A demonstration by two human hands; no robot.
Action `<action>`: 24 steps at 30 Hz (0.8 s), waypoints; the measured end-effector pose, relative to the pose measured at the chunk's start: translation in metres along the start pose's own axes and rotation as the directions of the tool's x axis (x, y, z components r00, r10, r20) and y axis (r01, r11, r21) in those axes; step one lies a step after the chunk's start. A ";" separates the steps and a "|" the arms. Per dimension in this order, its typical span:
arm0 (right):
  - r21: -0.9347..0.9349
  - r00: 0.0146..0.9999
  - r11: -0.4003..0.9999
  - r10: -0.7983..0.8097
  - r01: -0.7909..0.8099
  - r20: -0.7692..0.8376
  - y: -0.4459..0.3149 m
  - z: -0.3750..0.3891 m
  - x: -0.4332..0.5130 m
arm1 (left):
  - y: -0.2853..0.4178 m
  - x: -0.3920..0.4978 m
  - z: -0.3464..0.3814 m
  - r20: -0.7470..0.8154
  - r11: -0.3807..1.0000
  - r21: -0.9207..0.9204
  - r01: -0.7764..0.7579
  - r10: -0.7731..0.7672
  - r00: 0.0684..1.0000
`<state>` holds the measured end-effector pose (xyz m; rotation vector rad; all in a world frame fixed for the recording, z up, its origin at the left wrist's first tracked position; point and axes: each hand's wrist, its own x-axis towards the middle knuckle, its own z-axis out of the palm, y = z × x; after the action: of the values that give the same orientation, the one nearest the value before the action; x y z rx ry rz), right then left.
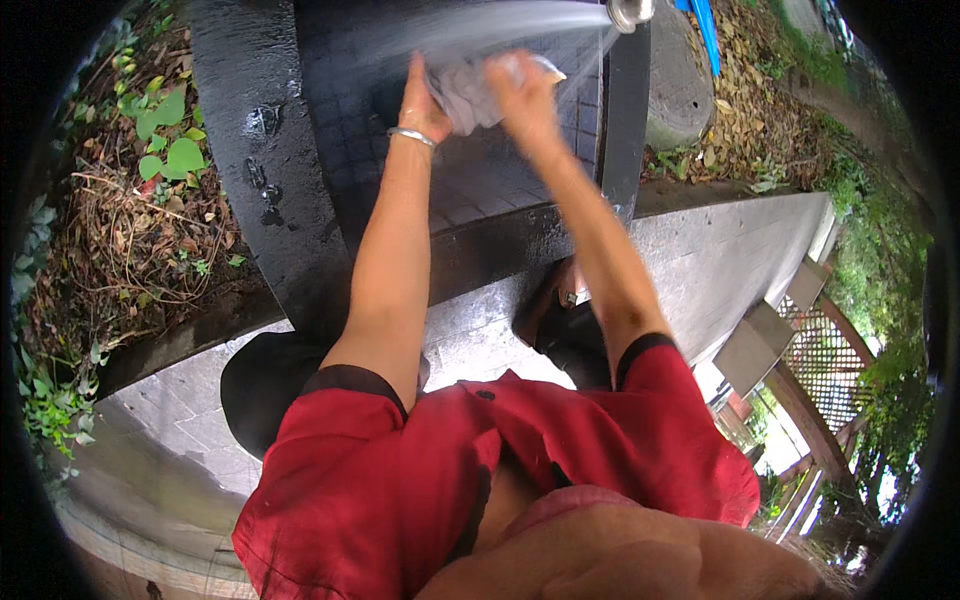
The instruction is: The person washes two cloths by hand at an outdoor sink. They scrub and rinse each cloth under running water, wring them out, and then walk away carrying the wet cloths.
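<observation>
A wet, bunched greyish-white cloth point(466, 96) is held over a dark tiled sink basin point(487, 176). My left hand point(424, 109), with a silvery bangle point(412, 136) at the wrist, grips the cloth's left side, thumb raised. On its right side my right hand point(521, 84) is closed, blurred by motion. A pale curved edge shows just beyond the right knuckles; I cannot tell whether it belongs to the cloth. From a metal spout point(630, 13) at the top right, a strong fan of water point(517, 21) shoots leftward just past both hands.
The sink's wide dark ledge point(247, 150) is wet on the left. Blue plastic point(703, 34) is beside the spout, near a round concrete block point(677, 94). Leaf litter and plants point(172, 142) flank the sink. Grey paving point(480, 330) lies below, with a sandalled foot near the sink's base.
</observation>
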<state>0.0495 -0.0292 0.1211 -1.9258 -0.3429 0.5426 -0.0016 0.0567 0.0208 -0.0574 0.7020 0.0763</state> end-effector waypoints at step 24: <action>0.361 0.825 0.754 0.420 -0.549 0.379 0.056 -0.089 0.068 | -0.036 -0.010 0.032 0.210 0.889 0.381 -0.255 0.186 0.960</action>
<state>0.1528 -0.0895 0.0850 -1.4595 0.1344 1.1453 0.0148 0.0224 0.0528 0.4266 0.5410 0.1518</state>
